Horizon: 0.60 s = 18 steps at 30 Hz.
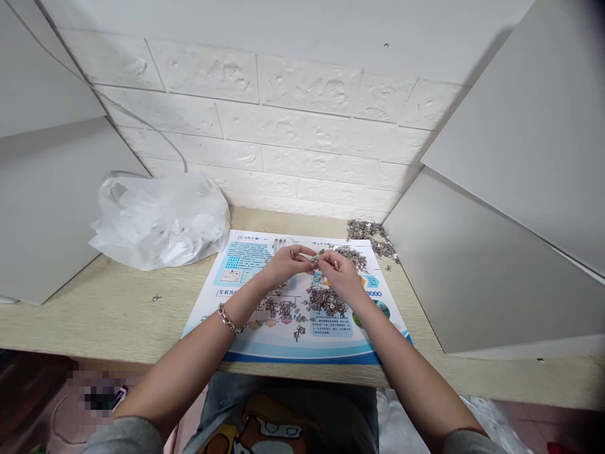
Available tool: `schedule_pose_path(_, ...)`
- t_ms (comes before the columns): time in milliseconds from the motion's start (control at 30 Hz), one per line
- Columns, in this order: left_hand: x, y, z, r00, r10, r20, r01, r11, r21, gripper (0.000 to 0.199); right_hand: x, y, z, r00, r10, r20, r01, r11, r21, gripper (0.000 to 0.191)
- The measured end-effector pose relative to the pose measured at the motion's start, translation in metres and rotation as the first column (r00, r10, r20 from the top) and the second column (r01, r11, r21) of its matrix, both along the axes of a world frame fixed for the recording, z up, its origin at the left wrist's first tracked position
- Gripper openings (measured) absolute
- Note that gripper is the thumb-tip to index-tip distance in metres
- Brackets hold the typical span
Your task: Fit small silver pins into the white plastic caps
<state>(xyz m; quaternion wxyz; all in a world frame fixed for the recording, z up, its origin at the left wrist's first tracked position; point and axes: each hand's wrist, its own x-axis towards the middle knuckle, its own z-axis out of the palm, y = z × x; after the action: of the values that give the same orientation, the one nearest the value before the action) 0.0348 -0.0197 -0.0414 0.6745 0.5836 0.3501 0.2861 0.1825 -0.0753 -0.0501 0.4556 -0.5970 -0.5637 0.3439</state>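
My left hand and my right hand meet above a printed sheet on the table. Both are closed, thumbs and fingers pinching a small silvery metal part between them; its exact kind is too small to make out. Just below my right hand lies a pile of similar small metal parts. Another heap of metal parts is behind that hand. Beneath my left wrist, a looser group of metal parts is spread over the paper.
A white plastic bag stands at the back left of the wooden table. More metal pieces are heaped at the back right. Pale panels rise on both sides, and a white brick-patterned wall closes the back.
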Motion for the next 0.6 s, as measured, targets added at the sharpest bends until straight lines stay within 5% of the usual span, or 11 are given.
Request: schedule_pose_path(600,0.0005,0.0016,-0.0025,1.0,0.005,-0.004,-0.005,0.999,-0.038,0.028,-0.0001,-0.0005,-0.001,0.995,-0.016,0.103,0.014,1.0,0.024,0.012)
